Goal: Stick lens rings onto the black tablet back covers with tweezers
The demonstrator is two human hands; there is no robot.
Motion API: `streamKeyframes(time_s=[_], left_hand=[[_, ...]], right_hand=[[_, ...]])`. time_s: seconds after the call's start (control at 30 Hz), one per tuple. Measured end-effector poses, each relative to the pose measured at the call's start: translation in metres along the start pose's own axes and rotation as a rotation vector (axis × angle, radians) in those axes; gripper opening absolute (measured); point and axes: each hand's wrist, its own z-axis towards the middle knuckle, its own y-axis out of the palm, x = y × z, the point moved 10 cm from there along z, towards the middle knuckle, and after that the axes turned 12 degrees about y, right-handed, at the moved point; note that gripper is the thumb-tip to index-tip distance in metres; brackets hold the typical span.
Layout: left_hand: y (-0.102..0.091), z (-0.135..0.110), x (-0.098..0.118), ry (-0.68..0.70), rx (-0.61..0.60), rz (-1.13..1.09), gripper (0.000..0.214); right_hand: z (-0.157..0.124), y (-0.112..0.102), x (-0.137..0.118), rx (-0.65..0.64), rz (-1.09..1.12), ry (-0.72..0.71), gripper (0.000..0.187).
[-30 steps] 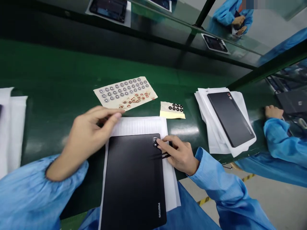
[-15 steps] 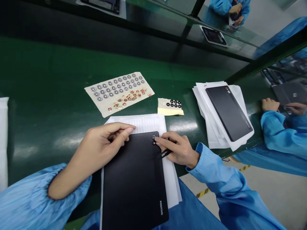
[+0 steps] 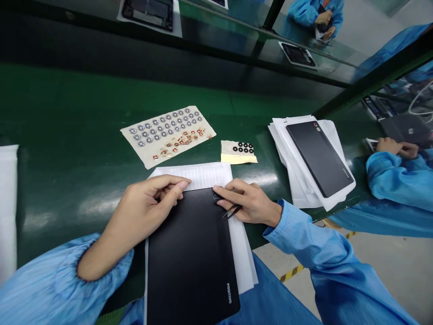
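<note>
A black tablet (image 3: 192, 257) lies back side up on white foam sleeves (image 3: 203, 169), its lower part toward my lap. My left hand (image 3: 152, 205) rests over its top left corner, thumb and forefinger pinched together; anything between them is too small to make out. My right hand (image 3: 248, 201) is at the top right corner, fingertips on the camera rings, partly covering them. Black tweezers (image 3: 231, 212) are tucked in that hand, tips pointing down left over the tablet's edge.
Beyond the tablet lie a sheet of round stickers (image 3: 165, 128) with loose red-marked pieces and a small card of black rings (image 3: 238, 155). Another tablet (image 3: 320, 158) lies on white sleeves at right. A co-worker's hands (image 3: 394, 146) are farther right; a glass shelf (image 3: 216, 27) runs above.
My right forefinger has shifted up and left over the upper camera ring, hiding more of it. The left hand keeps its pinch at the tablet's top edge. The view has shifted slightly.
</note>
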Motion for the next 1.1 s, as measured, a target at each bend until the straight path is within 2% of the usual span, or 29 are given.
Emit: streamKeyframes(time_s=[0.13, 0.23, 0.3, 0.37, 0.43, 0.5, 0.57, 0.63, 0.77, 0.87, 0.93, 1.03, 1.1], left_hand=[[0.000, -0.010, 0.013, 0.095, 0.152, 0.135, 0.019], [0.005, -0.013, 0.024, 0.184, 0.176, 0.202, 0.015], [0.006, -0.011, 0.029, 0.230, 0.158, 0.217, 0.014], [0.002, -0.007, 0.034, 0.309, 0.147, 0.306, 0.019], [-0.005, -0.003, 0.036, 0.348, 0.158, 0.500, 0.034], [-0.013, -0.001, 0.030, 0.299, 0.170, 0.694, 0.049], [-0.015, -0.001, 0.020, 0.229, 0.142, 0.780, 0.046], [-0.014, -0.003, 0.019, 0.237, 0.138, 0.755, 0.029], [-0.014, -0.007, 0.033, 0.352, 0.181, 0.499, 0.018], [-0.016, -0.005, 0.026, 0.250, 0.166, 0.341, 0.015], [-0.017, -0.004, 0.016, 0.148, 0.159, 0.290, 0.016], [-0.016, -0.003, 0.007, 0.080, 0.172, 0.225, 0.019], [-0.015, -0.002, 0.005, 0.068, 0.192, 0.213, 0.020]], right_hand=[[0.010, 0.005, -0.007, -0.115, -0.133, -0.171, 0.036], [0.016, 0.012, -0.008, -0.206, -0.162, -0.319, 0.036], [0.019, 0.013, -0.004, -0.207, -0.127, -0.311, 0.034], [0.021, 0.005, 0.004, -0.125, -0.009, -0.224, 0.032], [0.019, -0.013, 0.020, 0.053, 0.148, -0.054, 0.030], [0.012, -0.029, 0.041, 0.227, 0.265, 0.182, 0.028], [0.002, -0.032, 0.058, 0.288, 0.316, 0.410, 0.026], [-0.002, -0.023, 0.062, 0.217, 0.329, 0.534, 0.027], [0.000, -0.008, 0.050, 0.110, 0.477, 0.582, 0.023], [0.002, -0.010, 0.047, 0.128, 0.691, 0.633, 0.024], [-0.001, -0.004, 0.049, 0.087, 0.874, 0.730, 0.029], [-0.012, 0.026, 0.048, -0.137, 1.185, 0.950, 0.037], [-0.021, 0.040, 0.046, -0.247, 1.275, 1.056, 0.041]])
